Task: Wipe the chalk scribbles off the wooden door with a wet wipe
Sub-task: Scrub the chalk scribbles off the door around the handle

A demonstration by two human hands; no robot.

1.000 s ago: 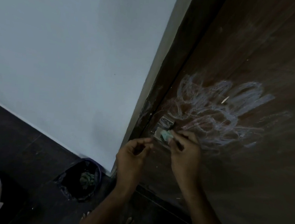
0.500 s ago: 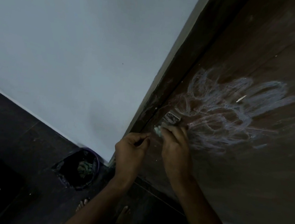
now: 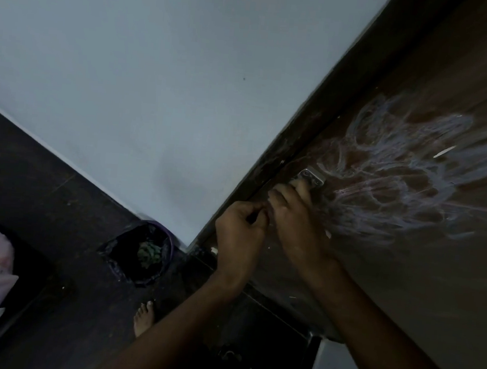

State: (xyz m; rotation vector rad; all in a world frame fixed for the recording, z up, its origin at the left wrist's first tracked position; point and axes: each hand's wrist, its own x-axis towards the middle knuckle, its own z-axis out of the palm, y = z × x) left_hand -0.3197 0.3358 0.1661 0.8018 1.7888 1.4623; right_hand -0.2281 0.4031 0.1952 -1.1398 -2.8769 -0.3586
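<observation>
Wooden door [image 3: 404,286], chalk scribbles [image 3: 408,175] just beyond right hand [image 3: 295,218] – fingers curled, wipe hidden, grip unclear

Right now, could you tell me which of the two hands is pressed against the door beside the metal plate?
The right hand: its fingers reach the metal plate at the edge of the chalk scribbles. The left hand is curled beside it, nearer the door frame.

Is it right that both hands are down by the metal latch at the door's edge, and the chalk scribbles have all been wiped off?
Not quite. The head view shows the chalk scribbles still covering the door, not wiped off. The rest holds: the left hand and right hand are together by the metal latch at the door's edge.
</observation>
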